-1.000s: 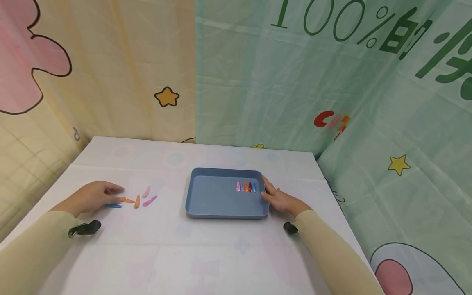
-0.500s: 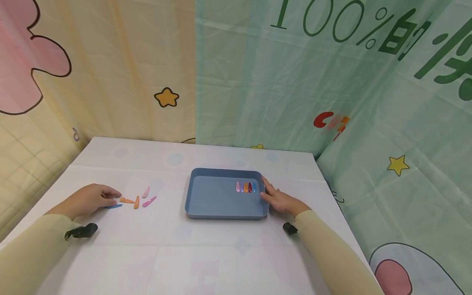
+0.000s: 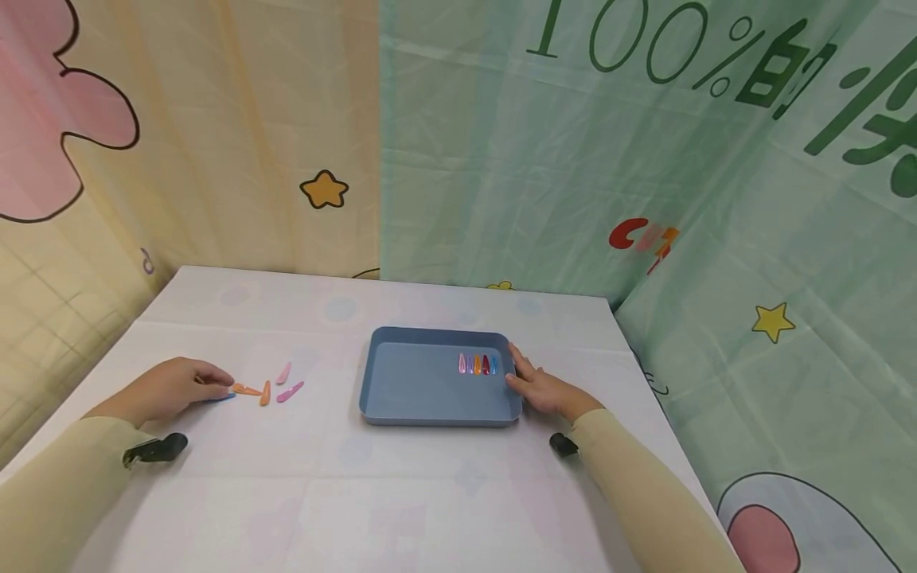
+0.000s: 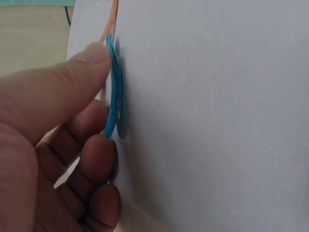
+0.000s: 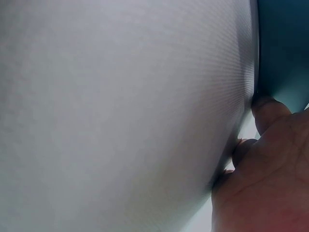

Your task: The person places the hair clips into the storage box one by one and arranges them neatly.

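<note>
My left hand pinches a blue snap hair clip between thumb and fingertips at the left of the table. In the left wrist view the clip stands on edge close to the white cloth. Just beyond the fingers lie two orange hair clips, with a pale pink clip and a brighter pink clip to their right. My right hand rests against the right side of a blue-grey tray, fingers extended along its wall. Inside that tray, several coloured hair clips stand in a neat row near the right side.
A white patterned cloth covers the table. Printed curtains hang behind it and along both sides. A black wrist device sits at the left cuff, and another at the right one.
The left hand has come down slightly toward me onto the blue clip and taken it between thumb and fingers. The clip has tilted a little. The right hand and tray look unmoved.
</note>
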The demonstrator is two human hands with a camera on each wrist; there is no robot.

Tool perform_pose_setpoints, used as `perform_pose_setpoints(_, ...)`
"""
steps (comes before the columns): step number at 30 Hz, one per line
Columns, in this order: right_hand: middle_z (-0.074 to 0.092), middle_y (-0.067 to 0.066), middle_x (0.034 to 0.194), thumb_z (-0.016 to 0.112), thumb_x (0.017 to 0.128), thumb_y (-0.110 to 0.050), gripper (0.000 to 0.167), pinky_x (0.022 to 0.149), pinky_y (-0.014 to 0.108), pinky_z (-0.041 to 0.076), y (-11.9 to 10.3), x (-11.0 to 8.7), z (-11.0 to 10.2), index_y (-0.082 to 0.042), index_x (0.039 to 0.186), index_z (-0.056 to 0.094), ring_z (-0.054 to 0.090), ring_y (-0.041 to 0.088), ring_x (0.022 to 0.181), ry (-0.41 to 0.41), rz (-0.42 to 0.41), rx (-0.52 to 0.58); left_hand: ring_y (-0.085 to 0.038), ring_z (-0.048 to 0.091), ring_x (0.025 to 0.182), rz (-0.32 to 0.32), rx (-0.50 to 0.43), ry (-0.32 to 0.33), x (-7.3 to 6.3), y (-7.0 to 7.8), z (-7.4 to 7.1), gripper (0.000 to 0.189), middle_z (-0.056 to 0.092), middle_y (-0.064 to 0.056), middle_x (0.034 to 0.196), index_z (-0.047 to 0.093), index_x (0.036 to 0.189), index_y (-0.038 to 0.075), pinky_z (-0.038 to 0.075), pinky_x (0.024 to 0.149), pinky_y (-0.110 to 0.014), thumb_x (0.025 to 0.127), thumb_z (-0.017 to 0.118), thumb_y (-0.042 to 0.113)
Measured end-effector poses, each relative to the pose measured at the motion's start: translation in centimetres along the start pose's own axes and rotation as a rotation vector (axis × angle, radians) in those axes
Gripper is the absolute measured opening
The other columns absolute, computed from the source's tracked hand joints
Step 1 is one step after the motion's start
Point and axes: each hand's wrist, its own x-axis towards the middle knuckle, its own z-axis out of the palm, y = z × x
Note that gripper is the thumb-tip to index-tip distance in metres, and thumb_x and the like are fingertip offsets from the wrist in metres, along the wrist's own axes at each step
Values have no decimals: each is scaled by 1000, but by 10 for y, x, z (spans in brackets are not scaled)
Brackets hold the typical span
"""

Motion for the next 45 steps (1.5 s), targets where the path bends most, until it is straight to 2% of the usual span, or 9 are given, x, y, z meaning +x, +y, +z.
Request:
perform_pose_setpoints(3, -5, 5, 178, 37, 111, -55, 77, 126, 70, -4, 0, 0, 0, -34, 169, -10, -10, 52, 160, 4, -5, -8, -10, 54, 88, -4, -22, -11, 0, 0, 0, 32, 72, 4, 96, 80, 114, 10, 43, 77, -28, 89, 82, 31)
perform_pose_setpoints(6, -5, 7, 178, 37, 112, -54, 77, 126, 70, -4, 0, 0, 0, -33, 169, -10, -11, 53, 159, 7, -11, -18, -8, 51, 85, 2, -32, -13, 0, 0, 0, 31, 68, 6, 92, 80, 113, 10, 41, 75, -25, 88, 82, 28)
perform_pose_setpoints(11, -4, 6, 178, 38, 111, -54, 78, 126, 70, -3, 0, 0, 0, -34, 169, -10, -10, 52, 160, 7, -9, -19, -6, 52, 85, 4, -31, -21, 0, 1, -1, 28, 71, 6, 94, 80, 112, 9, 42, 75, -26, 89, 81, 26)
perform_pose_setpoints(19, -3, 9, 178, 35, 112, -52, 75, 126, 70, -3, 1, 0, 1, -32, 169, -10, -9, 53, 159, 6, -10, -30, -18, 58, 91, -8, -40, -34, 0, 1, -2, 20, 76, -2, 100, 80, 107, 9, 46, 82, -37, 91, 80, 22)
perform_pose_setpoints(27, -4, 9, 178, 35, 112, -52, 76, 126, 69, -3, 1, 0, 1, -31, 169, -10, -10, 53, 159, 7, -17, -23, -14, 55, 85, 6, -32, -39, 3, -2, -1, 15, 70, 5, 89, 77, 102, 9, 44, 77, -29, 93, 77, 20)
perform_pose_setpoints(30, -4, 9, 178, 35, 112, -52, 76, 126, 69, -3, 1, 0, 1, -31, 169, -11, -9, 52, 159, 5, -20, -25, -16, 55, 86, 13, -23, -43, 3, -2, -1, 13, 70, 4, 90, 76, 102, 9, 46, 79, -33, 94, 76, 19)
perform_pose_setpoints(36, -4, 5, 178, 37, 111, -54, 77, 127, 69, -3, 0, 0, 0, -34, 169, -11, -10, 51, 160, 3, -2, -22, -22, 60, 94, 23, 6, -20, 3, -3, -4, 12, 75, -7, 102, 77, 104, 8, 50, 90, -52, 97, 72, 17)
perform_pose_setpoints(38, -5, 6, 178, 37, 111, -54, 78, 126, 69, -3, 0, 0, 0, -34, 169, -11, -10, 51, 160, 3, -3, -20, -24, 60, 95, 17, 1, -9, 2, -2, -5, 13, 75, -9, 104, 77, 105, 8, 50, 90, -53, 98, 71, 18)
perform_pose_setpoints(45, -6, 6, 178, 37, 112, -54, 78, 127, 68, -4, -2, -1, 0, -33, 169, -11, -10, 50, 160, 4, -8, -29, -17, 54, 87, -14, -60, 40, 5, 2, -5, 20, 67, -1, 95, 71, 109, 6, 44, 78, -33, 103, 67, 25)
